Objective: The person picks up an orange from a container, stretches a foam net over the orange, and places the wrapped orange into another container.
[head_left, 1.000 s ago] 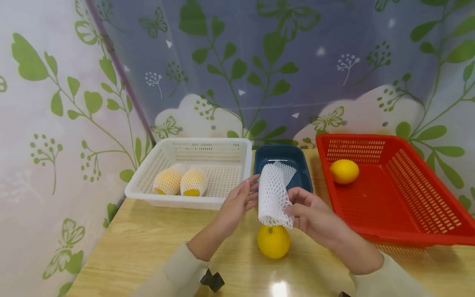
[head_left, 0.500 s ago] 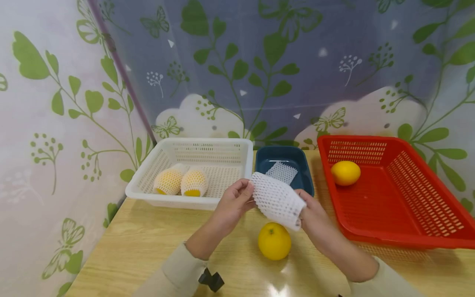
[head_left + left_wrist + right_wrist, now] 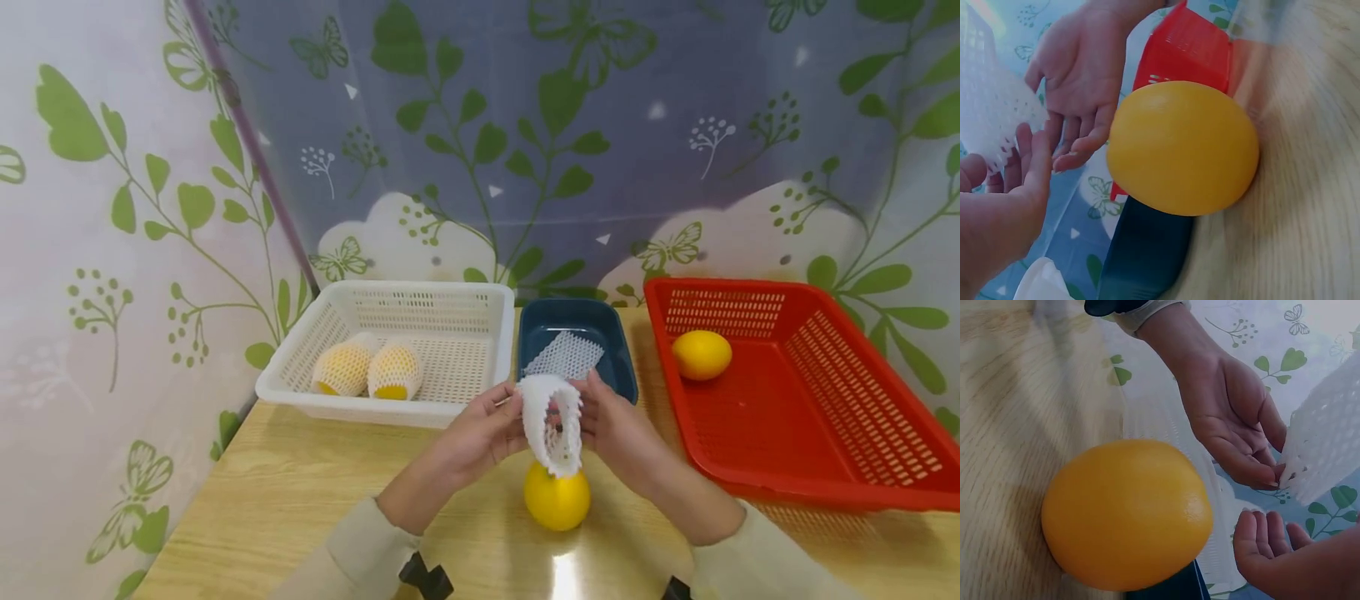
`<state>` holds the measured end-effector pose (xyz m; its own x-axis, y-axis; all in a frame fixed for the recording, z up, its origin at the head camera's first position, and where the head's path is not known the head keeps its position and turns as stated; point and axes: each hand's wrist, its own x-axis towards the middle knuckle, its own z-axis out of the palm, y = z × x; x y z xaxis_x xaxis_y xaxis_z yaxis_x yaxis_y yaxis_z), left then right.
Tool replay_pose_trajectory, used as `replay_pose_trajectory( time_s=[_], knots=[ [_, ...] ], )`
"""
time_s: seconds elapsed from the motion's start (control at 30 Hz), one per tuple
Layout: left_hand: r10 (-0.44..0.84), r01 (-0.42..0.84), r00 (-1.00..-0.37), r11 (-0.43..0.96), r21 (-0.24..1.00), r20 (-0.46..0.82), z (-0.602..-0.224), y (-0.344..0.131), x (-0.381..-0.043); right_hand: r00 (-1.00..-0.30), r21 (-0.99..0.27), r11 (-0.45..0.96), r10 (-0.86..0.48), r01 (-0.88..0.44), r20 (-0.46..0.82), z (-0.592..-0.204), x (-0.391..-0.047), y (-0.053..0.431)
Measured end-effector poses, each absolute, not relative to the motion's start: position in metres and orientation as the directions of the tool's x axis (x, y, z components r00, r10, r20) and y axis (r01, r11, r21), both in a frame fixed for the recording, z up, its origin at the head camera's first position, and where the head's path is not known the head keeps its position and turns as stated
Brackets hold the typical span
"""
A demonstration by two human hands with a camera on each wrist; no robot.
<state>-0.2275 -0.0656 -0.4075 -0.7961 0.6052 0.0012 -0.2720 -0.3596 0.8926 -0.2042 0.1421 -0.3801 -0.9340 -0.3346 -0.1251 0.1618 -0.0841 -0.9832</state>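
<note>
On the wooden table (image 3: 300,483) I see a red basket (image 3: 757,417); left of it the right hand (image 3: 624,429), fingers relaxed, is beside the white foam net (image 3: 535,408) (whether touching, I can't tell), the left hand (image 3: 480,429) pinches it, and below, between the wrists, rests the yellow fruit (image 3: 557,502)

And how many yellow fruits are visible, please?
4: the left netted fruit and right netted fruit in the white basket, a round fruit on the table, and an oval fruit in the red basket.
</note>
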Motion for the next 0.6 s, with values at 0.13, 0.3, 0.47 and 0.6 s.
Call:
replay_pose_trajectory(
  time_s=[0.13, 0.3, 0.47, 0.6],
  knots=[
    [0.664, -0.255, -0.748, -0.291, 0.922, 0.003, -0.413, -0.064, -0.227, -0.916, -0.989, -0.079, -0.394, 0.123, -0.082, -0.386, -0.204, 0.142],
    [0.652, -0.210, -0.758, -0.233, 0.949, -0.008, -0.417, -0.063, -0.227, -0.895, -0.985, -0.133, -0.443, 0.113, -0.043, -0.388, -0.204, 0.145],
    [0.620, -0.194, -0.783, -0.167, 0.967, -0.050, -0.419, -0.060, -0.225, -0.897, -0.972, -0.177, -0.437, 0.153, -0.062, -0.392, -0.204, 0.147],
    [0.587, -0.224, -0.807, -0.205, 0.953, -0.064, -0.421, -0.059, -0.222, -0.915, -0.978, -0.125, -0.390, 0.164, -0.104, -0.396, -0.203, 0.150]
  ],
)
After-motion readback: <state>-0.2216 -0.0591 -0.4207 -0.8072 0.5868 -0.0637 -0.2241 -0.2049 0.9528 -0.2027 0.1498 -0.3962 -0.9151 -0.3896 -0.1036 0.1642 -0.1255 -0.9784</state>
